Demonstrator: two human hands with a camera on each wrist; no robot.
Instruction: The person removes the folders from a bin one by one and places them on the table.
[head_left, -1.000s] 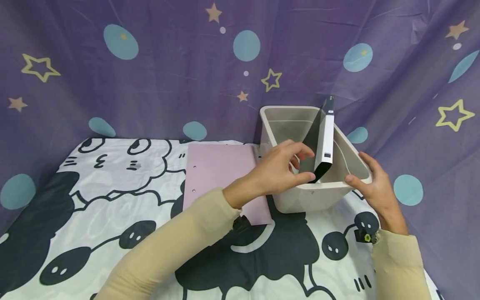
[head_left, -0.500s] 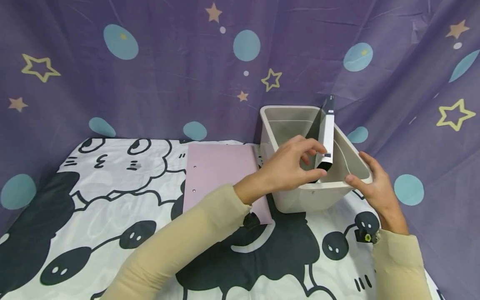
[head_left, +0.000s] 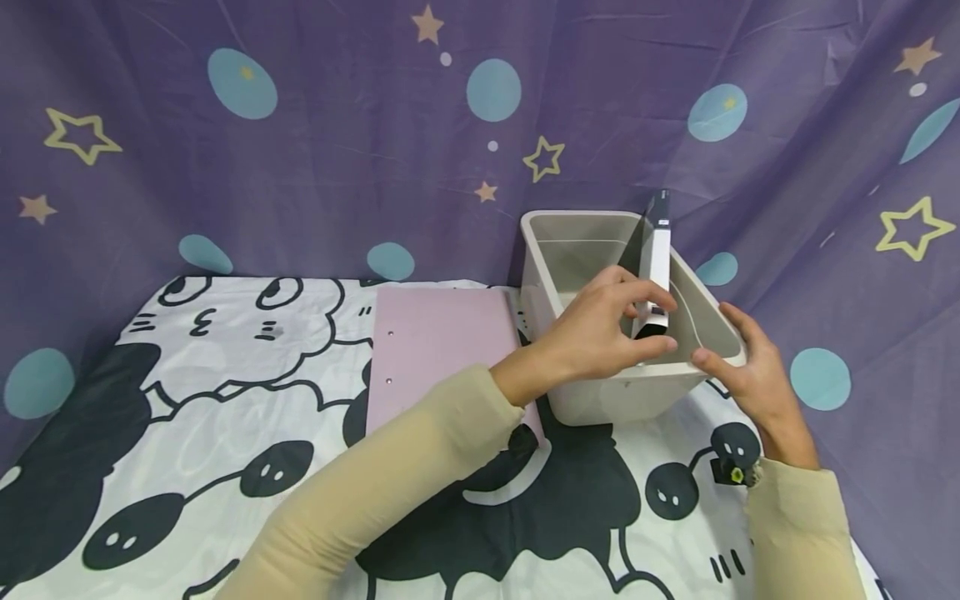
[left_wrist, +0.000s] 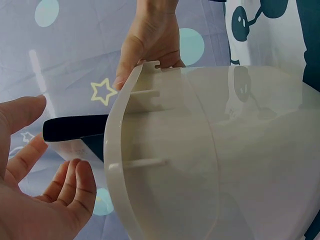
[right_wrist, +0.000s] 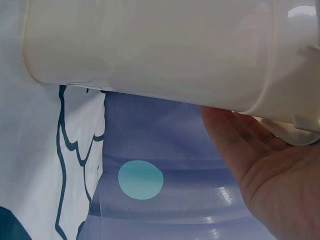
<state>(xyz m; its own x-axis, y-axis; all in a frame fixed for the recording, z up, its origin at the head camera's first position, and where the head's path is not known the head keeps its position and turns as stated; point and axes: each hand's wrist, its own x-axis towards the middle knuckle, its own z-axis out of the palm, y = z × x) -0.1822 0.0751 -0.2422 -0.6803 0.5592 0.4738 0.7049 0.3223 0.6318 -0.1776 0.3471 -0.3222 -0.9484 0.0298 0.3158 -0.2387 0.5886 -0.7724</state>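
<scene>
A light grey plastic bin (head_left: 600, 407) stands at the right in the head view. Inside it, a slim black-and-white binder-like case (head_left: 657, 260) stands on edge, its far end above the rim. My left hand (head_left: 600, 327) reaches over the near rim, thumb and fingers spread either side of the case's near end. In the left wrist view, the black end (left_wrist: 75, 128) lies between thumb and fingers with a gap at the thumb; finger contact is unclear. My right hand (head_left: 759, 387) grips the bin's right near corner, thumb over the rim and fingers outside.
A pink folder (head_left: 442, 342) with two small rivets lies flat left of the bin, partly behind my left forearm. Beneath is a black-and-white cartoon cloth (head_left: 225, 400). A purple curtain (head_left: 322, 167) with stars hangs close behind the bin.
My left hand has moved right, from left of the case's near end to around it. The right hand, bin and folder stay in place.
</scene>
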